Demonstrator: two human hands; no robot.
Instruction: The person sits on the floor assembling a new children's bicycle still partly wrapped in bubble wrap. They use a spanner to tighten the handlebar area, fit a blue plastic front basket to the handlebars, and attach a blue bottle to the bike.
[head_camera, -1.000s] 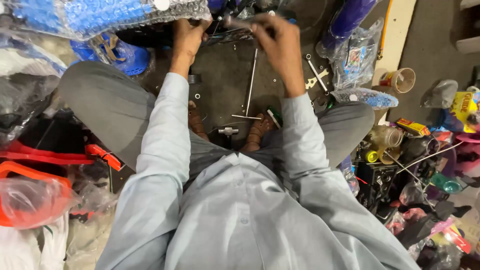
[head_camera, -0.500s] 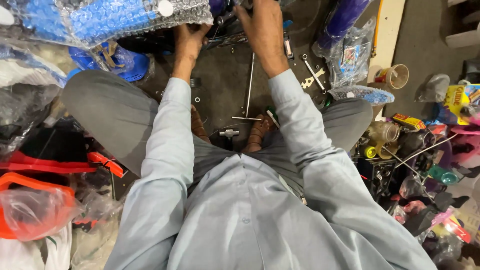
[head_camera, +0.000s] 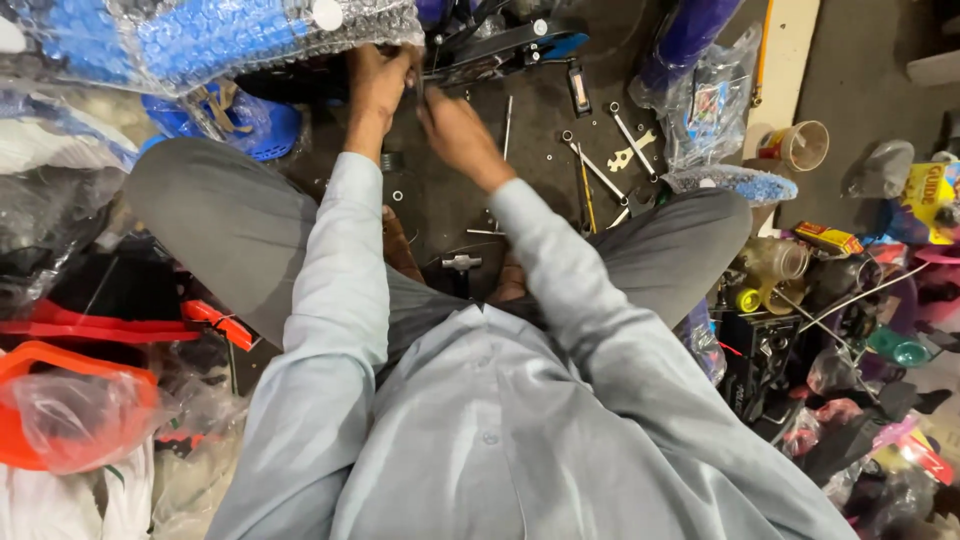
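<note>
I see both arms extended forward from the seated body, sleeves light blue, elbows slightly bent. The left hand (head_camera: 378, 78) is raised at the edge of the bubble wrap (head_camera: 215, 35), fingers curled around a dark part; I cannot tell exactly what it clasps. The right hand (head_camera: 455, 135) sits just beside it, lower and to the right, knuckles up, fingers bent downward toward the same spot; whether it grips anything I cannot tell.

The frame (head_camera: 500, 45), a black and blue metal assembly, lies at the top of the view just beyond the hands. Its long axis runs roughly left to right, rising slightly toward the right.

On the dark floor (head_camera: 540, 190) between the knees lie a thin rod (head_camera: 507, 125), upright in the view, and several wrenches (head_camera: 600, 170) angled diagonally.

Packages:
- Bubble wrap over a blue item, top left, wide and rounded.
- Clear bag (head_camera: 705, 110) with coloured contents, upper right, tall.
- Paper cup (head_camera: 800, 145), right of the bag, on its side.
- Yellow box (head_camera: 925, 200), far right edge.
- Small red and yellow carton (head_camera: 828, 238), by the right knee.
- Orange plastic part (head_camera: 70, 400) in a clear bag, lower left.
</note>
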